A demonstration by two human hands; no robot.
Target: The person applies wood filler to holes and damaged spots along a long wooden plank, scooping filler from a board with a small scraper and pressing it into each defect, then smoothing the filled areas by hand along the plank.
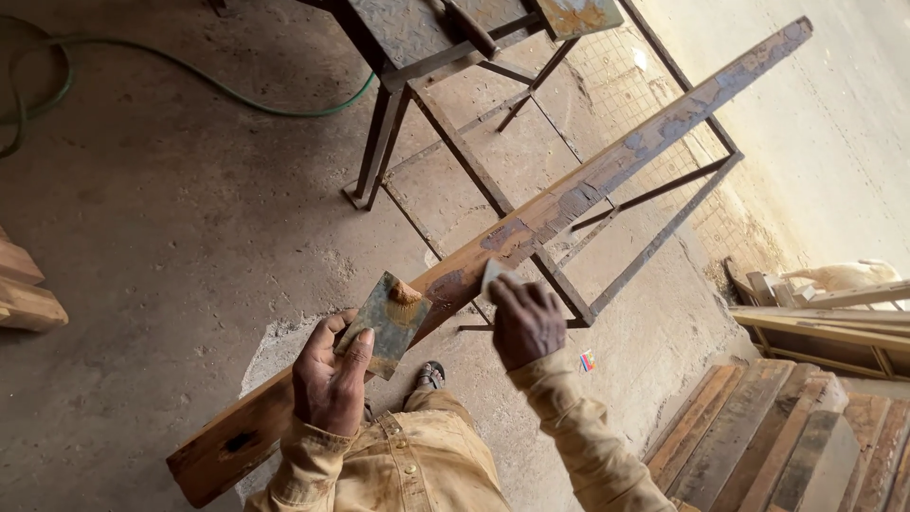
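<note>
While the left hand (330, 379) is gripping a filler-smeared square board (387, 322) just beside the long wooden plank (569, 194), right-hand fingers (512, 289) are pinching a pale scraper (493, 275) against that plank; firm, flat strokes should be spreading best.

I am seeing my left hand (329, 379) gripping a small putty-smeared board (384, 323), while my right hand (524, 322) is pressing a pale scraper (492, 276) against the long wooden plank (531, 228) running toward two o'clock.

Plank (531, 223) rests across metal stand (569, 284) – hose (190, 76) behind.
</note>
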